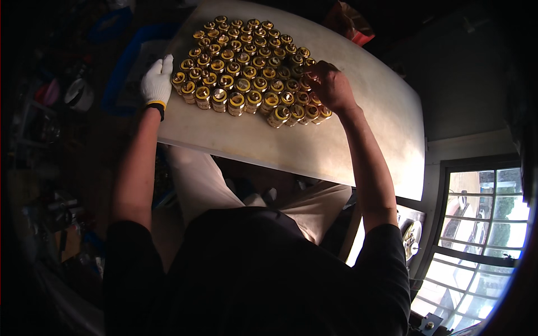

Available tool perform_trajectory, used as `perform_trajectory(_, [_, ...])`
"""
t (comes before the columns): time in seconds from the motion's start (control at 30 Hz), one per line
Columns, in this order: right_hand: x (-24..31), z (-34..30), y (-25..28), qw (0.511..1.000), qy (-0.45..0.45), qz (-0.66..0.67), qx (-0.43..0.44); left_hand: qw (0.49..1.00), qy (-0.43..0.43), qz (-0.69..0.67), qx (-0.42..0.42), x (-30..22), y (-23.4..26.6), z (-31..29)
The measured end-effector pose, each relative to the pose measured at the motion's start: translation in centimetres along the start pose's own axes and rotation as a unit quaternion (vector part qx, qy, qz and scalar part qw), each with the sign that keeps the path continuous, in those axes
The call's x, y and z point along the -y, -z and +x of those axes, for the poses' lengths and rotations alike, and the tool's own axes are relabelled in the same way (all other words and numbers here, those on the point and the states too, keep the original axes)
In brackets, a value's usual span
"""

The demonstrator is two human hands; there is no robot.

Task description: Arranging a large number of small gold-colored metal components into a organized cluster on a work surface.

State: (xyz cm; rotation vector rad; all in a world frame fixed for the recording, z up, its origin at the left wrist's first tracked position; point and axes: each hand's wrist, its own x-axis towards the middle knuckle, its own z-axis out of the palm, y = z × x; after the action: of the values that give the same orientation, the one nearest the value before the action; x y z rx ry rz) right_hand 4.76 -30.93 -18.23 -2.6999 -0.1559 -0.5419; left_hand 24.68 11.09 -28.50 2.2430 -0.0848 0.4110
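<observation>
Several small brass cylindrical parts (246, 67) stand packed upright in a tight cluster on a pale tabletop (314, 145). My left hand (157, 81), in a white glove, rests flat against the cluster's left edge, fingers together and pointing away from me. My bare right hand (330, 85) is curled over the cluster's right edge, its fingertips down on the brass parts there. Whether it grips one of them is hidden by the fingers.
The tabletop's near edge (252, 159) runs above my knees. A red object (353, 25) lies at the far right of the table. Dark clutter and a round white item (78, 94) sit on the left. A bright window (476, 235) is at lower right.
</observation>
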Motion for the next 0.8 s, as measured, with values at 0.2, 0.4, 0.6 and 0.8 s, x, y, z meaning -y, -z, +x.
perform_trajectory(0.2, [0.7,-0.1,-0.3,0.999,0.002,-0.027,0.037,1.0,0.015,0.008,0.022,0.2,0.2,0.1])
perform_trajectory(0.4, [0.7,-1.2,0.1,0.998,0.052,-0.02,0.015,1.0,0.009,0.012,-0.001,0.3,0.0,0.0])
perform_trajectory(0.6, [0.2,-1.4,-0.1,0.994,0.083,-0.064,0.004,1.0,0.021,-0.001,0.02,0.2,0.0,0.1])
perform_trajectory(0.8, [0.2,-1.2,-0.1,0.998,0.053,-0.013,0.021,0.999,0.017,0.014,0.025,0.2,0.1,0.2])
